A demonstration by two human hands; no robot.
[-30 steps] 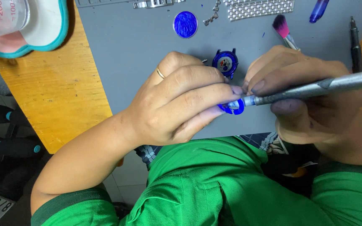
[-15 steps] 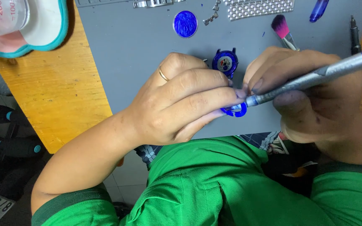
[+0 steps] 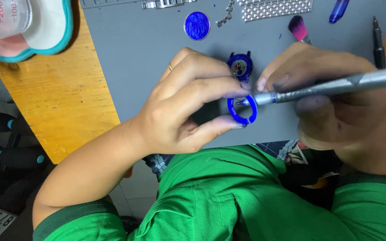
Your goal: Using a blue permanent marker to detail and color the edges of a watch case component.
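Left hand (image 3: 179, 107) pinches the blue ring (image 3: 242, 110) tight between fingers above the grey worktop (image 3: 144, 58), right hand (image 3: 336, 98) fingers wrapped around the pen tool (image 3: 331, 85), tip touching the ring.

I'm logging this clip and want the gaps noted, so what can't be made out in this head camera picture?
- Head view: the tip of the grey metal pen tool is too small to tell.
- Near part of the blue plastic ring is hidden by the left hand.
- Right hand grip: palm hidden under the tool.
- Clear measuring cup and silver mesh band are cut off by the top edge.
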